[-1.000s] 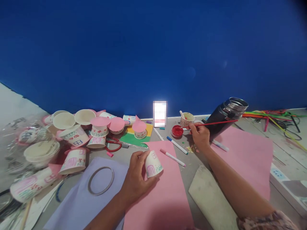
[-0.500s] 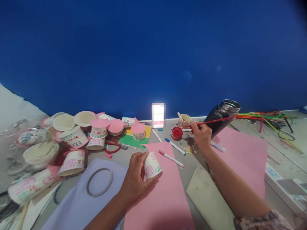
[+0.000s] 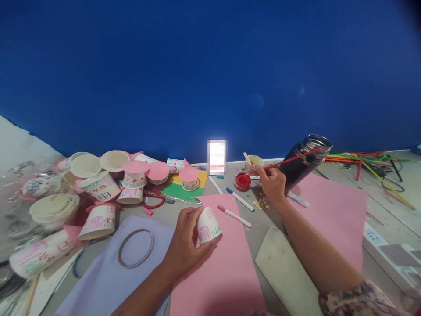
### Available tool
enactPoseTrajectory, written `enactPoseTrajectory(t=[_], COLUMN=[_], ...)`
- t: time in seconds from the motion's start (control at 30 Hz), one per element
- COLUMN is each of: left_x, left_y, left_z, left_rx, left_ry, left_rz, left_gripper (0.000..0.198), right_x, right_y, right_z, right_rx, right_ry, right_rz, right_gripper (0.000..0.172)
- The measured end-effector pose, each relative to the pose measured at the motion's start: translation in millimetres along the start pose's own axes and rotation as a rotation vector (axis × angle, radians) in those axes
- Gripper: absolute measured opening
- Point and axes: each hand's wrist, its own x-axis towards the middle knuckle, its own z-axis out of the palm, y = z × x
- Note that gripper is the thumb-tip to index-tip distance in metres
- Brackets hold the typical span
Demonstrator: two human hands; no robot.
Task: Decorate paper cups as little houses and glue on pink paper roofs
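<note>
My left hand (image 3: 186, 239) is wrapped around a small white paper cup (image 3: 209, 224), upside down over pink paper (image 3: 223, 272). A pink door, a window and green strokes are drawn on the cup. In my right hand (image 3: 272, 184) is a thin paintbrush with a red handle (image 3: 299, 156), pinched near its lower end. The brush tip reaches the small open jar of red paint (image 3: 242, 181). Behind that hand a black flask (image 3: 296, 166) leans with its steel mouth open. A paper cup with a white stick (image 3: 254, 163) stands behind the jar.
Decorated cups with pink paper tops (image 3: 135, 173) crowd the left. A silver ring (image 3: 136, 249) lies on purple paper (image 3: 108, 263). Markers (image 3: 240, 199), a pale cloth (image 3: 283, 267) and another pink sheet (image 3: 332, 215) are around the middle and right. A power strip (image 3: 378, 241) lies far right.
My right hand has moved slightly left and down, bringing the brush tip to the red paint, and the brush handle slopes more steeply. My left hand keeps the cup in nearly the same place.
</note>
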Motion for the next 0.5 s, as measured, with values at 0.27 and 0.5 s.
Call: enactPoseTrajectory(t=[0.27,0.5], left_x=[1,0], left_y=[0,0], left_z=[-0.5,-0.4], left_rx=[-0.032,-0.010], left_ry=[0.008,0.008], left_rz=[0.001,0.005], left_gripper=[0.069,0.073], right_x=[0,5], right_y=[10,-12], right_z=[4,-11], right_rx=[0.066,0.305], right_ry=[-0.026,0.014], right_rz=[0.001,0.150], right_gripper=[0.049,0.049])
